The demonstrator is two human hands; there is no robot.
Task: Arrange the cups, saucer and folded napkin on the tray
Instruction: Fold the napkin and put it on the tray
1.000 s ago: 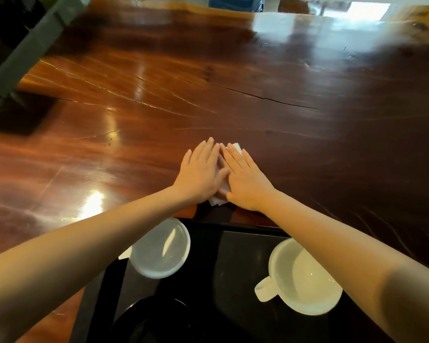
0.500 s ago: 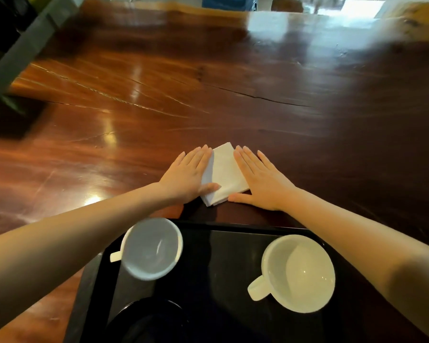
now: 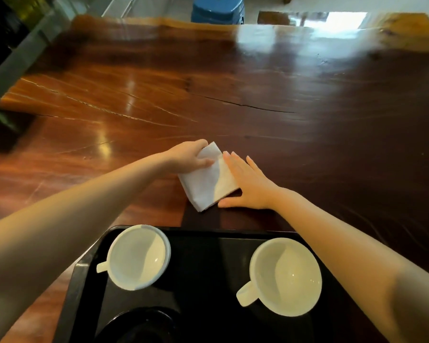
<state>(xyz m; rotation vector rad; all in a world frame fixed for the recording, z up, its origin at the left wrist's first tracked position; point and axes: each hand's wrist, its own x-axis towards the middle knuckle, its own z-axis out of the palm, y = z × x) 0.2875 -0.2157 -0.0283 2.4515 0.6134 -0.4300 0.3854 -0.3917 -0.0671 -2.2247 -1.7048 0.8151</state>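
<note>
A white folded napkin [image 3: 207, 180] lies on the dark wooden table [image 3: 258, 95], just beyond the black tray [image 3: 84, 276]. My left hand [image 3: 188, 155] grips the napkin's far left corner, thumb on top. My right hand [image 3: 248, 183] lies flat and open against the napkin's right edge. Two white cups stand on the tray: a smaller cup [image 3: 139, 256] at the left and a wider cup [image 3: 284, 274] at the right, both empty with handles pointing left. A black saucer [image 3: 139, 325] sits at the tray's near edge, partly cut off.
The glossy table stretches far ahead with a long crack across it. A blue stool [image 3: 218, 8] stands beyond the far edge. The table's left edge runs beside a grey ledge [image 3: 18, 58].
My hands slid apart off the napkin. The left hand then curled onto its far left corner, and the right hand stayed flat at its right side. The camera tilted down, showing more of the tray.
</note>
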